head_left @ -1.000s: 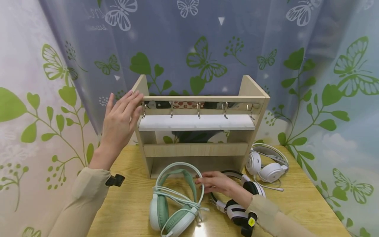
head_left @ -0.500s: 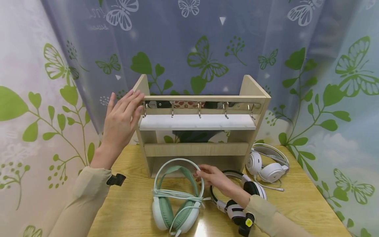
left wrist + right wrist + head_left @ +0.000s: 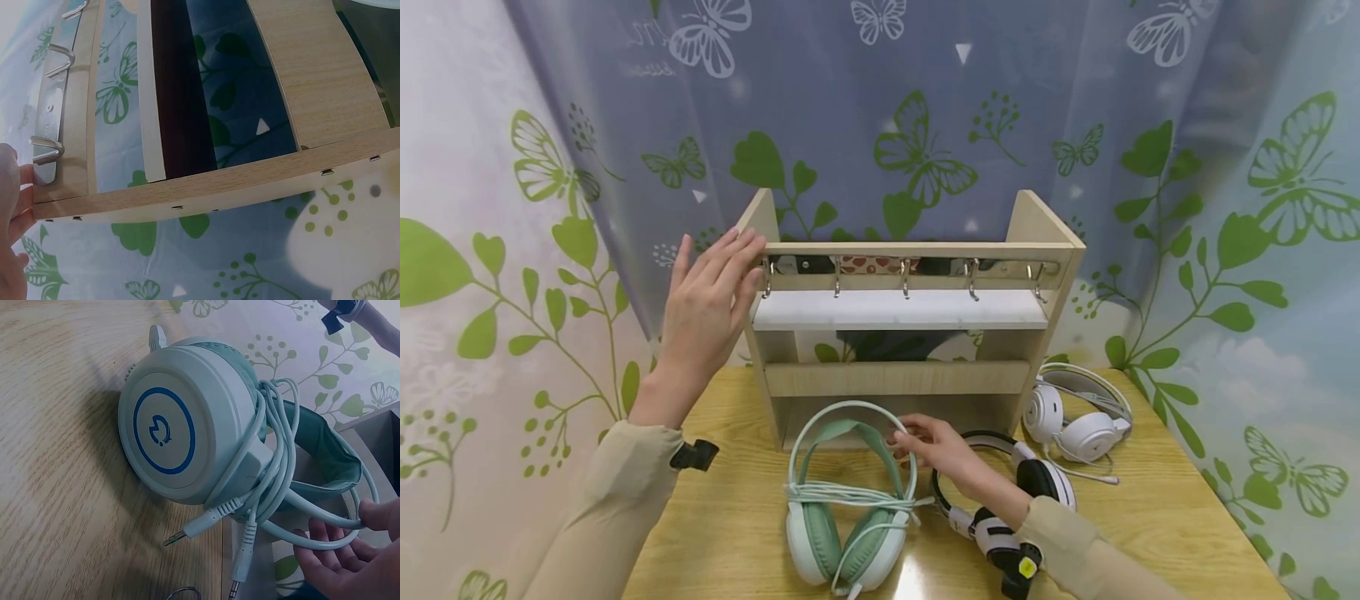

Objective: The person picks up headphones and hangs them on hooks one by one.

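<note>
In the head view my right hand (image 3: 940, 450) pinches the right side of the headband of mint-green headphones (image 3: 808, 542). Their band points up, and a bundled cable crosses between the ear cups. The right wrist view has one white ear cup (image 3: 162, 425) close to the tabletop, two audio plugs hanging from the cable, and thumb and fingers (image 3: 337, 550) about the band. My left hand (image 3: 703, 308) rests with extended fingers on the upper left corner of a wooden rack (image 3: 895, 379). Its fingertips show at the side panel's end (image 3: 125, 203) in the left wrist view.
A metal rail with several hooks (image 3: 904, 279) spans the rack's upper front. Black-and-white headphones (image 3: 1000, 533) lie beneath my right forearm. White headphones (image 3: 1086, 433) with a microphone boom lie right of the rack on the wooden table (image 3: 1165, 517). Butterfly-print curtains (image 3: 820, 83) surround it.
The mint-green headphones have turned from a tilt to more upright, their band rising slightly with my right hand. Little differs over the last half second. My left hand stays on the rack.
</note>
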The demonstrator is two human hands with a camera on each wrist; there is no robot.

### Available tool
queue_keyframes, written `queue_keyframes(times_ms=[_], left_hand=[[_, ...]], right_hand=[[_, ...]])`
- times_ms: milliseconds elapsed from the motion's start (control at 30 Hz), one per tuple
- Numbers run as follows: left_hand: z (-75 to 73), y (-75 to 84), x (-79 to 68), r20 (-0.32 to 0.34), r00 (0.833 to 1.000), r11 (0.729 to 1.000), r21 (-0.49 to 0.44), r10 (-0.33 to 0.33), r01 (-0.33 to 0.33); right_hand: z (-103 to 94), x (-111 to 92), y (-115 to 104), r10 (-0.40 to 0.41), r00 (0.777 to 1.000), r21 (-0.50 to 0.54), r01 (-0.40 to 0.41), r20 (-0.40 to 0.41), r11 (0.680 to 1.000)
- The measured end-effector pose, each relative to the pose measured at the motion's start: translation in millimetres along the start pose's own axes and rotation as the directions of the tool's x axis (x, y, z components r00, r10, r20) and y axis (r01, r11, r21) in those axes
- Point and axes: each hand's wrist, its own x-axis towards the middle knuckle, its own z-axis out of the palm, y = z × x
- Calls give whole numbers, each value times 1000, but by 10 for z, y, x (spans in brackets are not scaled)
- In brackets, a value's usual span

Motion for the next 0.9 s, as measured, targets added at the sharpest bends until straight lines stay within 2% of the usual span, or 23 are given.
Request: queue_keyframes(times_ms=[267, 533, 900], left_hand=[[1, -21, -3, -7, 1000, 1000, -19, -2, 2], [-2, -20, 1, 6, 1000, 1000, -24, -7, 7], [-12, -12, -5, 9, 1000, 1000, -13, -12, 12]], right_hand=[[56, -7, -29, -59, 997, -18, 58, -46, 998], [25, 19, -71, -46, 994, 28, 49, -97, 998], [-18, 22, -98, -89, 988, -9, 89, -123, 996]])
